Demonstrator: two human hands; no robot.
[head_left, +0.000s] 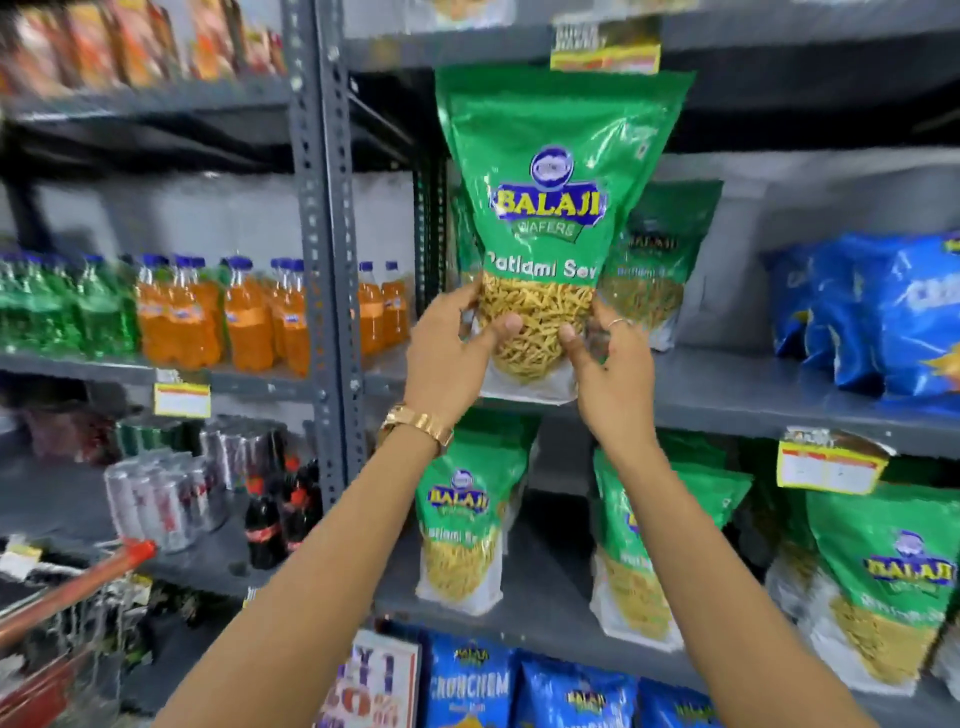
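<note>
A tall green snack bag with yellow sev showing through its lower window stands upright at the front edge of a grey shelf. My left hand grips its lower left side, thumb across the front; a gold watch sits on that wrist. My right hand grips the lower right side, thumb on the front, a ring on one finger. A second green bag of the same kind stands just behind, to the right.
Blue snack bags lie at the right of the same shelf. More green bags stand on the shelf below. Orange and green drink bottles, cans and cola bottles fill the left rack. A red-handled trolley is at lower left.
</note>
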